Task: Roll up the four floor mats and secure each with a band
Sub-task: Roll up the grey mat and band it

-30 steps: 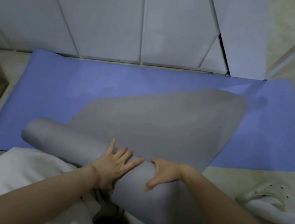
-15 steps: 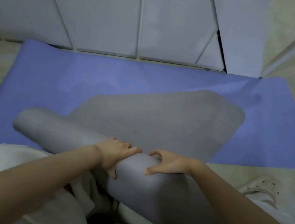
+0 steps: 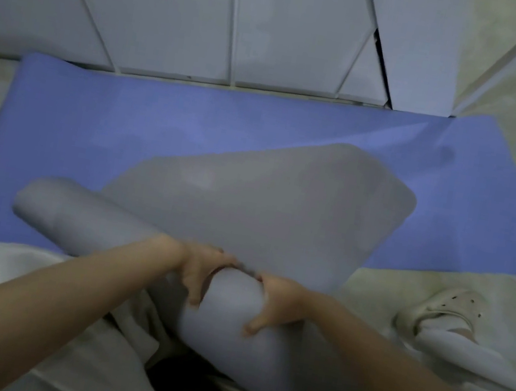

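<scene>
both hands grip the rolled part of the grey mat [image 3: 256, 215], left hand [image 3: 200, 269] and right hand [image 3: 279, 304] side by side, fingers curled over it (thumbs underneath). its flat end lies across the blue mat [image 3: 125, 125] on the floor.

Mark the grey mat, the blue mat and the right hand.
grey mat [image 3: 265, 203]: head view, on its flat unrolled part.
blue mat [image 3: 125, 125]: head view, on its bare left half.
right hand [image 3: 281, 301]: head view, on the back of the hand.
</scene>
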The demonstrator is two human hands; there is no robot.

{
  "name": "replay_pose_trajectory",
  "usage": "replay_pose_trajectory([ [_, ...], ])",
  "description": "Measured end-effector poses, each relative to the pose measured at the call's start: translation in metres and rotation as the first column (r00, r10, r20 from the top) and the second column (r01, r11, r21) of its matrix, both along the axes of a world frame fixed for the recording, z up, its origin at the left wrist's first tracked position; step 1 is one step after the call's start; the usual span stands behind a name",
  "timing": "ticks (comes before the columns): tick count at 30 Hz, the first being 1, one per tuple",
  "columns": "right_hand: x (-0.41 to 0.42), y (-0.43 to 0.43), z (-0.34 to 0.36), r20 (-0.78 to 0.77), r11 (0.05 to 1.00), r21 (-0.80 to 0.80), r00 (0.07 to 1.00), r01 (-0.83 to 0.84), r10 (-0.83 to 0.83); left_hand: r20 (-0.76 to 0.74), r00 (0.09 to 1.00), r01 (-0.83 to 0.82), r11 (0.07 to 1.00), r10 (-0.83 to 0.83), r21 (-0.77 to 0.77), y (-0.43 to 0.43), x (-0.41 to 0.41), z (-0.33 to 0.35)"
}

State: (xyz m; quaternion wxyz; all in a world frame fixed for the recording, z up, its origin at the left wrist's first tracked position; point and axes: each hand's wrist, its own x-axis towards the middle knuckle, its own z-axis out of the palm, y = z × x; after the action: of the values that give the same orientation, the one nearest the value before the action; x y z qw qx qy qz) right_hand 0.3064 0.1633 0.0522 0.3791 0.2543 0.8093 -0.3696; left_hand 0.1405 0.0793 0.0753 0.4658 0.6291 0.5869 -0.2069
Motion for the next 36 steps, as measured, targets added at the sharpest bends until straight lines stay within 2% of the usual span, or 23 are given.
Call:
replay_pose_trajectory([
  [4, -0.005, 0.006, 0.001, 0.103, 0.98, -0.185, 0.993, 0.074, -0.056, -0.152, 0.985, 0.108, 0.98, -0.083, 0.167, -0.034, 0.01, -0.013],
  [9, -0.005, 0.009, 0.002, 0.143, 0.969, -0.222, 0.987, 0.106, -0.075, -0.162, 0.982, 0.142, 0.94, -0.095, 0.31, -0.044, 0.013, -0.022],
  [12, -0.006, 0.004, 0.003, 0.154, 0.975, -0.199, 0.986, 0.096, -0.065, -0.108, 0.989, 0.128, 0.95, -0.101, 0.284, -0.035, 0.006, -0.018],
  [15, -0.008, -0.003, 0.003, 0.083, 0.991, -0.128, 0.996, 0.038, -0.028, -0.044, 0.995, 0.094, 0.976, -0.087, 0.195, -0.027, 0.001, -0.018],
  [20, 0.014, -0.036, 0.004, -0.036, 0.983, 0.096, 0.987, -0.153, 0.157, 0.009, 0.995, 0.101, 0.994, -0.102, 0.034, -0.011, 0.011, -0.04],
  [24, 0.026, -0.049, -0.006, -0.094, 0.99, 0.123, 0.993, -0.062, 0.074, -0.033, 0.992, 0.12, 0.992, -0.121, -0.045, -0.015, 0.019, -0.061],
  [26, 0.022, -0.041, -0.011, -0.068, 0.996, 0.085, 0.997, -0.034, 0.04, 0.019, 0.996, 0.092, 0.993, -0.091, -0.067, -0.012, 0.017, -0.057],
  [28, 0.016, -0.032, -0.014, -0.049, 0.998, 0.064, 0.999, -0.003, 0.006, 0.014, 0.996, 0.088, 0.995, -0.087, -0.043, -0.011, 0.013, -0.045],
  [33, 0.005, -0.024, -0.021, 0.071, 0.991, -0.086, 0.993, 0.104, -0.098, -0.14, 0.977, 0.179, 0.976, -0.162, 0.122, -0.046, 0.01, -0.036],
  [36, 0.005, -0.026, -0.02, 0.084, 0.977, -0.162, 0.988, 0.14, -0.128, -0.148, 0.98, 0.166, 0.958, -0.134, 0.234, -0.061, 0.011, -0.042],
])
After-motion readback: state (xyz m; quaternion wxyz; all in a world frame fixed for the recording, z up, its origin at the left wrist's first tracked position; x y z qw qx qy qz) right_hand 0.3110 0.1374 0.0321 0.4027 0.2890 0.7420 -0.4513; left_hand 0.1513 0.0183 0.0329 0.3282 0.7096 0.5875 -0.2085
